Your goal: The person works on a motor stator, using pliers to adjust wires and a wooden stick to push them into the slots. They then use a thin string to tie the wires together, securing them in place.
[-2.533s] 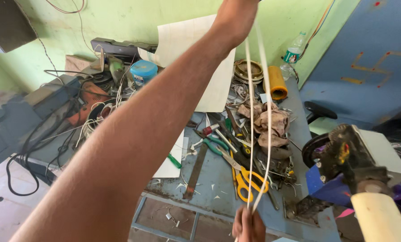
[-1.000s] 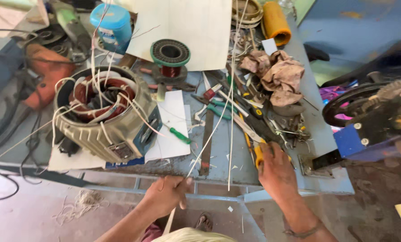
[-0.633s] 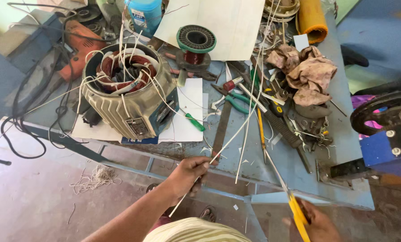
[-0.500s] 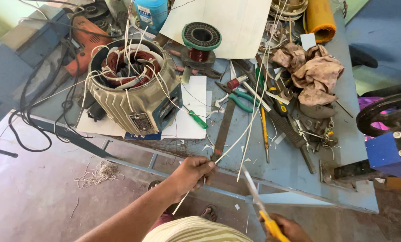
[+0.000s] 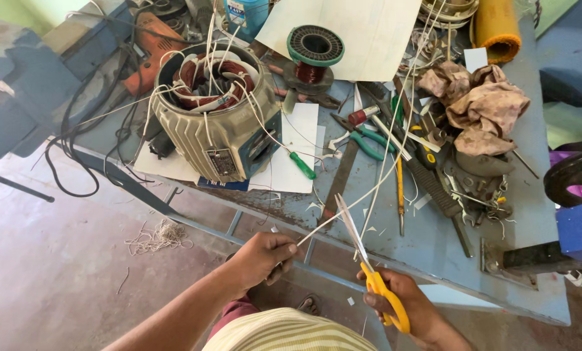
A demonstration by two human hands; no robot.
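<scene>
My left hand (image 5: 264, 259) pinches the near end of a thin white sleeve (image 5: 375, 179) that runs up and away across the bench. My right hand (image 5: 405, 310) grips yellow-handled scissors (image 5: 369, 270); their blades point up and lie against the white sleeve just right of my left fingers. An open electric motor stator (image 5: 216, 117) with copper windings and white leads stands on white paper at the left of the grey metal bench (image 5: 531, 214).
A green spool of copper wire (image 5: 314, 53), green-handled pliers (image 5: 362, 136), a green screwdriver (image 5: 302, 165), files, a crumpled rag (image 5: 479, 104), a yellow roll (image 5: 496, 29) and black cables (image 5: 76, 143) crowd the bench. Wire scraps (image 5: 154, 235) lie on the floor.
My left arm dropped from overhead to the bench edge, holding the sleeve end. My right hand picked up the scissors and brought the blades up to the sleeve.
</scene>
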